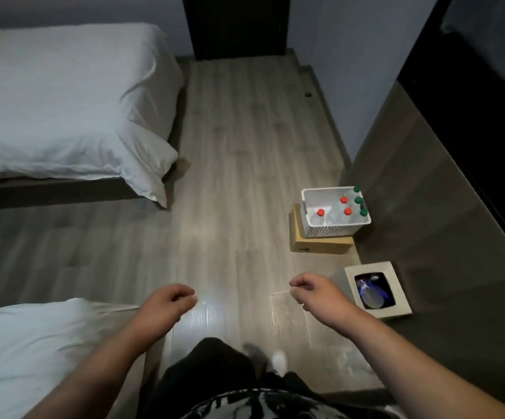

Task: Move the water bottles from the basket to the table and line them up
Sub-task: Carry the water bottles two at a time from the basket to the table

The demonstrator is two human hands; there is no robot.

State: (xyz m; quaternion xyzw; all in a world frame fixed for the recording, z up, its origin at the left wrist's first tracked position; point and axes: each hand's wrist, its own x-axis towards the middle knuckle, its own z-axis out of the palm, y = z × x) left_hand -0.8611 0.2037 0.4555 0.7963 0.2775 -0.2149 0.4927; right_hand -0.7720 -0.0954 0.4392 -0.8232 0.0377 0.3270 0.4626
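Reaching status: not begun; both hands hang in front of the body, well short of the basket (334,228).
Left hand (171,300): fingers loosely curled, holding nothing.
Right hand (314,293): fingers loosely curled, holding nothing.
Basket location: ahead and to the right of the right hand, resting on a cardboard box (320,247) on the floor.
Water bottles (348,211): upright inside the basket; three red caps, and three green caps along the wall farthest from the right hand.
Counter (420,182): dark top to the right of the right hand, past the basket.
Bin (399,293): just right of the right hand.
Hazard, tipping: the bottles stand close together, so lifting one at an angle could drag a neighbour over.
Hazard, base: the basket only rests on the box; a sideways pull may slide it off.
Hazard, collision: a low swing toward the counter could strike the bin.
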